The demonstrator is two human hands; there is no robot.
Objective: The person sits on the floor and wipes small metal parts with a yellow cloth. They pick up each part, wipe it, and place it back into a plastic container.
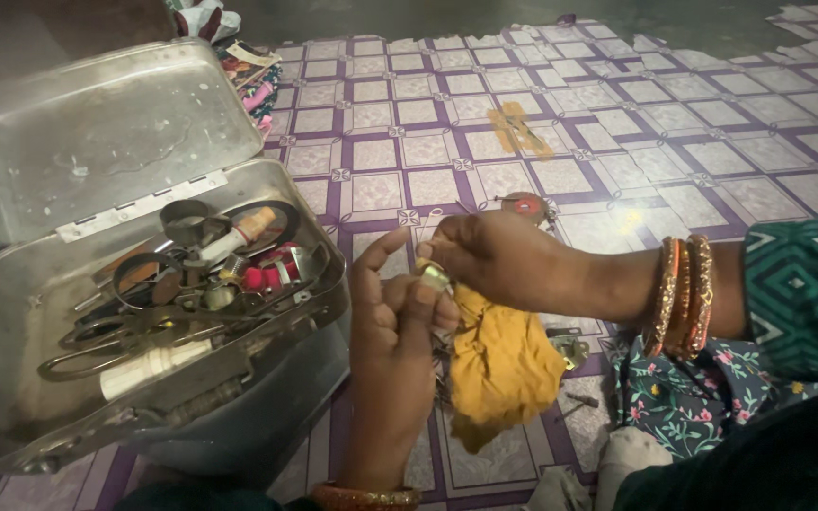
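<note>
Between the two hands, just right of the open metal box (267, 397), a small shiny metal piece (435, 275) is pinched from both sides. The right hand (494, 255) reaches in from the right, its wrist ringed with bangles (682, 295), and its fingers (439, 252) close on the piece from above. The left hand (395, 341) rises from below, forefinger raised, thumb and remaining fingers folded against the piece's underside. So the piece sits at the meeting point of the two grips, touching both hands; neither is clearly nearer. It is too small and too covered to tell its long axis.

A mustard-yellow cloth (504, 369) hangs straight down from that point, draped under the right hand and beside the left wrist, its lower end touching the patterned floor mat (560, 123). I cannot tell whether the cloth is attached to the piece or merely gripped with it.

The box stands to the left of the hands, lid (97, 132) tipped back, holding scissors (106, 345), thread spools (267, 274) and other small metal parts. A small red round object (525, 204) lies on the mat just beyond the right hand, and a small metal part (572, 348) rests on the mat right of the cloth.
</note>
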